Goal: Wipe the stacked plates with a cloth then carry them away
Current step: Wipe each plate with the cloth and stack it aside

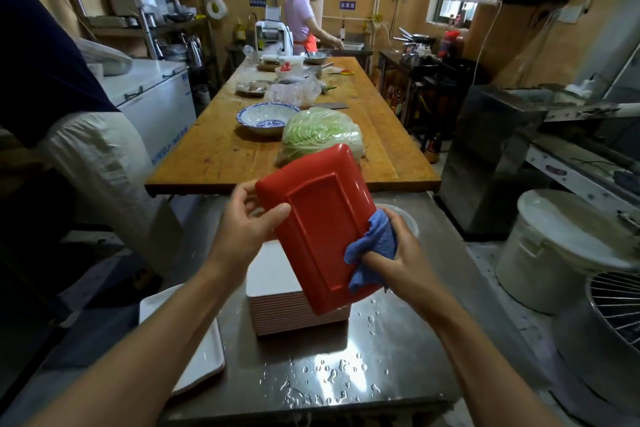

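**Red plate held over the stack, cloth at its edge**

The upper face of the red plate (320, 229) is turned away from the camera; only its underside with the raised foot shows. Its lower end covers the near right part of the stack of plates (277, 291), so the count of plates there cannot be made out. The fingers of the right hand (403, 253) are mostly buried in the blue cloth (372, 253). A clear container (407, 218) behind that hand is largely hidden. A white tray (204, 357) lies at the left of the stack, its near part cut off by the left forearm.

The stack stands on a steel bench (346, 374) beaded with water drops. Beyond it runs a long wooden bench (214, 156) in a kitchen with tan walls and shelving; a person in a pink top (301, 10) stands at its far end.

On the wooden bench a blue-and-white bowl (265, 118) sits beside a wrapped cabbage (322, 132); what the bowl holds cannot be told. A white lidded bucket (557, 253) stands at the right.

The left hand (251, 225) has a closed grip on the plate's upper left edge, thumb across the underside. The right hand's grip is closed around the bunched cloth, pressing it to the plate's right edge. The plate hangs tilted above the stack.
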The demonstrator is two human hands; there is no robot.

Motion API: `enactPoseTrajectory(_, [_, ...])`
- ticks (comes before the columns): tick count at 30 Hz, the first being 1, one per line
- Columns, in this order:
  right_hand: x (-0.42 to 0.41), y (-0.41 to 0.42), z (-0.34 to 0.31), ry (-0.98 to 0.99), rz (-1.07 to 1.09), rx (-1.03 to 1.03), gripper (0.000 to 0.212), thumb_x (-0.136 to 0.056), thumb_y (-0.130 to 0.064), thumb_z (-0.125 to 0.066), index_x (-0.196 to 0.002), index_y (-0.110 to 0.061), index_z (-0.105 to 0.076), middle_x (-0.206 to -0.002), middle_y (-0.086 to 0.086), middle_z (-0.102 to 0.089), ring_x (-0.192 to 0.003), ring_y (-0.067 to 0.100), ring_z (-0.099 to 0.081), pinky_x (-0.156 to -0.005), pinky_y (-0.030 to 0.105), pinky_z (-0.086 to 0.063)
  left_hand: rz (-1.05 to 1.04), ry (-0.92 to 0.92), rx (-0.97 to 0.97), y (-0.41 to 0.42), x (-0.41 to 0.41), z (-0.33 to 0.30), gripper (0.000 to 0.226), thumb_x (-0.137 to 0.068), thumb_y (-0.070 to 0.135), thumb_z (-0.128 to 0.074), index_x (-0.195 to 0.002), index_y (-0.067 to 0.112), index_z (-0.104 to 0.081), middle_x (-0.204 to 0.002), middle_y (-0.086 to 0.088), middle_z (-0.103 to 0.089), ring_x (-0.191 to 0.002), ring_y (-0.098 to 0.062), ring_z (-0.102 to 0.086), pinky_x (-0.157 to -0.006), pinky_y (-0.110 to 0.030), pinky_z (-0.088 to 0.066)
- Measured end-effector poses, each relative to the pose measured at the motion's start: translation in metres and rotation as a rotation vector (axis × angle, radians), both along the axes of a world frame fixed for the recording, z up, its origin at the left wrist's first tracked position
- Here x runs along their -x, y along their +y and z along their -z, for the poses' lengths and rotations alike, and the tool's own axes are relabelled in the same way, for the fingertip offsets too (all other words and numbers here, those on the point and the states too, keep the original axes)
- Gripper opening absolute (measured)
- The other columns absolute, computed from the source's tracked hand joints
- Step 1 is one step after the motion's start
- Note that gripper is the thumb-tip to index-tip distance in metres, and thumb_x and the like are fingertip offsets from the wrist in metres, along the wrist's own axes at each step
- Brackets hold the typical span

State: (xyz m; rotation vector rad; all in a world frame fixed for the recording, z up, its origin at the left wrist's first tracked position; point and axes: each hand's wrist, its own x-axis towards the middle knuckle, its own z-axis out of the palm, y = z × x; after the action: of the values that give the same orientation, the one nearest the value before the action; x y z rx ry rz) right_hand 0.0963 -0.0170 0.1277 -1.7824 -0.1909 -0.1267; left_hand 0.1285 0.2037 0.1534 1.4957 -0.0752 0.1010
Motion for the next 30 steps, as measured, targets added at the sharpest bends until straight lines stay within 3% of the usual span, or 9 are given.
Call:
enactPoseTrajectory(3, [0.001, -0.008, -0.009, -0.058, -0.043, 0.144, 0.050, -0.078, 0.005, -0.063, -0.113, -0.029, -0.049, -0.103, 0.002, -0.062, -0.092, 0.018, -0.061, -0.075, 0.033, -0.054, 0.075, -0.044, -0.212, 0.013, -0.015, -0.020, 0.067, -0.059, 0.032, -0.083, -0.118, 0.028, -0.053, -0.108, -0.005, -0.062, -0.095, -0.020, -0.065, -0.070, -0.031, -0.057])
enactPoseTrajectory(6, [-0.001, -0.015, -0.020, -0.059, -0.117, 0.279, 0.059, -0.077, 0.003, -0.064, -0.119, -0.034, -0.047, -0.101, -0.014, -0.059, -0.093, 0.007, -0.060, -0.079, 0.026, -0.054, 0.315, -0.012, -0.493, 0.015, -0.021, -0.031, 0.057, -0.051, 0.035, -0.088, -0.103, 0.029, -0.064, -0.091, -0.001, -0.072, -0.082, -0.017, -0.070, -0.064, -0.022, -0.054])
enactPoseTrajectory(8, [-0.004, -0.019, -0.026, -0.045, -0.158, 0.384, 0.064, -0.077, 0.001, -0.064, -0.129, -0.029, -0.044, -0.109, -0.013, -0.057, -0.099, 0.004, -0.058, -0.088, 0.027, -0.051, 0.401, -0.011, -0.557, 0.014, -0.020, -0.032, 0.053, -0.051, 0.029, -0.089, -0.099, 0.027, -0.066, -0.087, 0.002, -0.073, -0.078, -0.014, -0.071, -0.062, -0.020, -0.053])
enactPoseTrajectory(12, [-0.007, -0.012, -0.034, -0.088, -0.121, 0.531, 0.076, -0.082, -0.010, -0.062, -0.145, -0.030, -0.025, -0.135, -0.002, -0.043, -0.120, 0.009, -0.043, -0.098, 0.024, -0.035, 0.341, 0.003, -0.318, 0.007, -0.008, -0.026, 0.050, -0.054, 0.016, -0.080, -0.102, 0.020, -0.066, -0.093, -0.010, -0.073, -0.080, -0.022, -0.070, -0.069, -0.031, -0.059])
enactPoseTrajectory(15, [-0.012, 0.008, -0.039, -0.290, -0.058, 0.678, 0.076, -0.085, -0.020, -0.058, -0.149, -0.028, -0.017, -0.132, 0.002, -0.042, -0.118, 0.016, -0.040, -0.094, 0.023, -0.028, 0.307, -0.011, -0.259, -0.005, 0.005, -0.024, 0.049, -0.053, 0.012, -0.076, -0.101, 0.015, -0.065, -0.094, -0.015, -0.071, -0.080, -0.023, -0.067, -0.076, -0.037, -0.056])
enactPoseTrajectory(19, [-0.016, 0.008, -0.036, -0.415, -0.033, 0.751, 0.073, -0.081, -0.026, -0.050, -0.148, -0.023, -0.021, -0.130, 0.003, -0.047, -0.114, 0.020, -0.042, -0.097, 0.032, -0.033, 0.270, 0.007, -0.152, 0.001, 0.009, -0.021, 0.053, -0.051, 0.003, -0.078, -0.101, 0.015, -0.064, -0.087, -0.008, -0.072, -0.075, -0.020, -0.069, -0.065, -0.032, -0.059])
enactPoseTrajectory(23, [-0.013, -0.010, -0.016, -0.346, 0.000, 0.664, 0.067, -0.087, -0.016, -0.052, -0.147, -0.020, -0.024, -0.137, 0.003, -0.041, -0.122, 0.019, -0.038, -0.105, 0.037, -0.032, 0.205, 0.091, -0.026, 0.019, 0.011, -0.013, 0.048, -0.057, 0.009, -0.074, -0.103, 0.018, -0.064, -0.092, -0.007, -0.072, -0.080, -0.022, -0.071, -0.060, -0.030, -0.058])
enactPoseTrajectory(27, [-0.018, -0.005, -0.012, -0.316, 0.022, 0.566, 0.066, -0.082, -0.022, -0.045, -0.146, -0.018, -0.027, -0.144, 0.002, -0.036, -0.130, 0.013, -0.032, -0.111, 0.032, -0.027, 0.146, 0.162, 0.026, 0.020, 0.012, -0.002, 0.046, -0.059, 0.011, -0.070, -0.105, 0.017, -0.063, -0.095, -0.009, -0.070, -0.077, -0.020, -0.070, -0.059, -0.030, -0.058])
enactPoseTrajectory(30, [-0.013, -0.002, 0.000, -0.323, 0.021, 0.545, 0.066, -0.086, -0.024, -0.045, -0.147, -0.026, -0.020, -0.153, -0.004, -0.022, -0.139, 0.009, -0.020, -0.114, 0.022, -0.017, 0.131, 0.206, 0.056, 0.023, 0.011, 0.002, 0.045, -0.061, 0.012, -0.069, -0.104, 0.019, -0.063, -0.094, -0.007, -0.071, -0.074, -0.018, -0.071, -0.055, -0.030, -0.057])
